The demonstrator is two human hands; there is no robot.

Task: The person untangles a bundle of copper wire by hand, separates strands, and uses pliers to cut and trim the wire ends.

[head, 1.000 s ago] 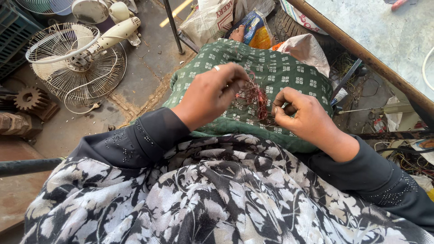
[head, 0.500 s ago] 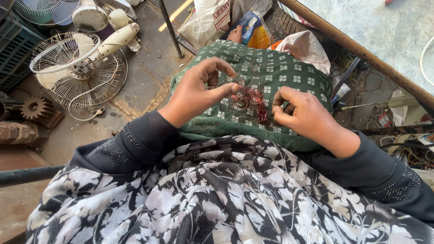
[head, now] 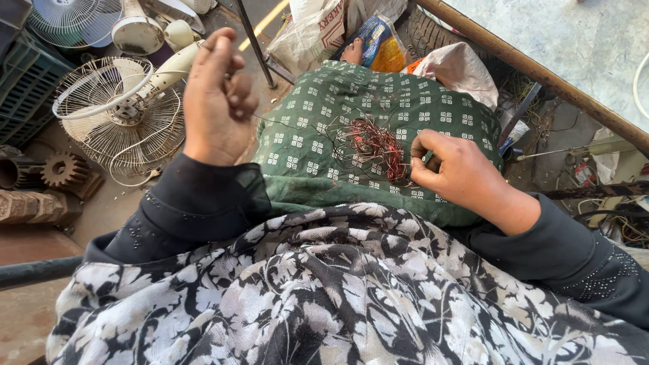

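Observation:
A tangle of thin copper wire (head: 370,145) lies on my green patterned lap (head: 378,101). My left hand (head: 215,94) is raised up and to the left, fingers pinched on a single strand of wire (head: 284,124) that stretches back to the tangle. At the tangle's right edge rests my right hand (head: 454,170), fingers closed on the wire there. Black sleeves and a black-and-white floral cloth (head: 338,290) cover my arms and the foreground.
A white wire fan guard with its motor (head: 118,115) lies on the floor at left, beside a rusty gear (head: 62,170) and a green crate (head: 27,81). Bags (head: 378,40) lie beyond my knee. A metal-edged table (head: 541,74) runs along the right.
My left hand has lifted away from the tangle, up and to the left, drawing a strand of wire out with it. My right hand stays at the tangle.

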